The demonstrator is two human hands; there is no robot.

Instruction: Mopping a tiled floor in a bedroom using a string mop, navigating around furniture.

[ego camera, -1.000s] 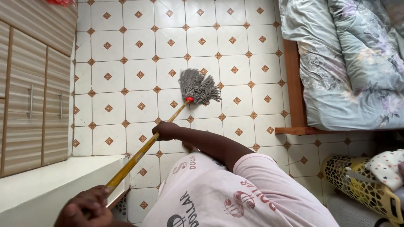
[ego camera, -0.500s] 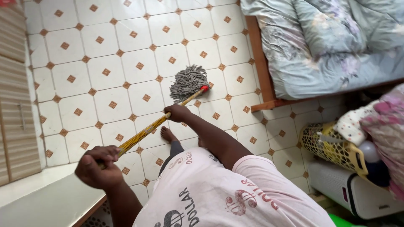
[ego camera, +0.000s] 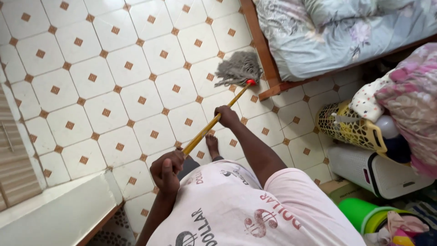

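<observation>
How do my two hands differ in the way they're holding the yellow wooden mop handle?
The left hand grips the top end of the yellow wooden mop handle, close to the body; the right hand grips midway, arm stretched toward the grey string mop head. Both are closed around the handle.

Left hand (ego camera: 167,169) fisted near chest; right hand (ego camera: 226,115) apparently clenched, arm outstretched.

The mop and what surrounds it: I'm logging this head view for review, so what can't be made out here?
- Mop handle: its top end is wrapped inside the left hand; the right hand covers a middle stretch.
- Mop head: its far strands meet the bed frame; whether they go under it is unclear.
- Yellow basket: contents covered by cloth.
- Bare foot: heel hidden by the shirt.
</observation>
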